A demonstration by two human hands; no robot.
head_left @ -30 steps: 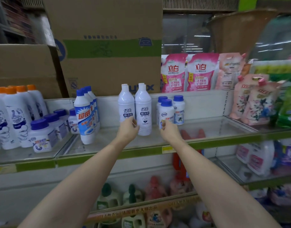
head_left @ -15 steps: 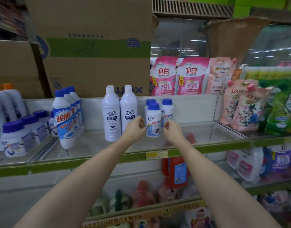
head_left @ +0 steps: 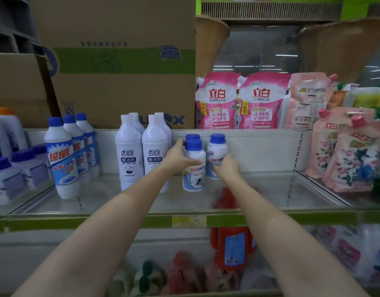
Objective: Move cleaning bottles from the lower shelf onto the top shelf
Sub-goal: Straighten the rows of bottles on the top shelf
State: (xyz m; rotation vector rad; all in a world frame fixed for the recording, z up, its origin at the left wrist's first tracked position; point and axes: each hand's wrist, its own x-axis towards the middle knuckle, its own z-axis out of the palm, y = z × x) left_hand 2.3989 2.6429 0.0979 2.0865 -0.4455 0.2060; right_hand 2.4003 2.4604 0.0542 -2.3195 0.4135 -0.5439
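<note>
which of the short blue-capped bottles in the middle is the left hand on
The front bottle, nearest the shelf edge. The left hand grips its side, while the right hand touches the rear right bottle, and a third stands hidden behind.

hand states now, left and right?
Left hand: holds the front blue-capped bottle.
Right hand: grips the rear blue-capped bottle.

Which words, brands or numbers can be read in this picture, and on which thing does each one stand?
"立白": pink refill pouches.
"洁净柔顺 护型护衣": same pouches.
"超威": blue-capped bottle.
"绿伞 厕洁灵": white bottles.
"立白": floral pouches.
Partly hidden letters ending in "X": cardboard box.
Too blurred: small bottle gripped by the left hand, the bottle at the right hand, shelf price tag.
</note>
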